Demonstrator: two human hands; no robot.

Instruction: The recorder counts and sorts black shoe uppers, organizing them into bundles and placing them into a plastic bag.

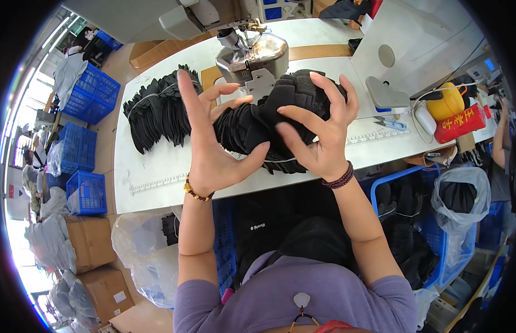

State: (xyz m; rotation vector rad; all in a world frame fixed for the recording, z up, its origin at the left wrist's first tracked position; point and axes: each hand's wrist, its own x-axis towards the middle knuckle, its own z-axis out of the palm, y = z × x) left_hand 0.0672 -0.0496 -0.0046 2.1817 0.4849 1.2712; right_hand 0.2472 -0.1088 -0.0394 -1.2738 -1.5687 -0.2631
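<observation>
On the white sewing table, a bundle of black fabric pieces [241,130] lies below the sewing machine head [252,53], between my hands. My left hand [213,144] is spread at the bundle's left end, one finger raised, its thumb tip against the near side. Curled over the right part is my right hand [324,125], thumb and fingers pressing on the black cloth. The undersides of the pieces are hidden. To the left lies a second black bundle [158,108], tied with a pale band.
Rulers are marked along the table's front, with blue-handled snips [390,123] on the right. Beyond stand a red can-shaped container [461,123] and a yellow one [446,104]. Blue crates [88,91] and cardboard boxes [91,238] line the left; another blue crate [374,191] holds black pieces.
</observation>
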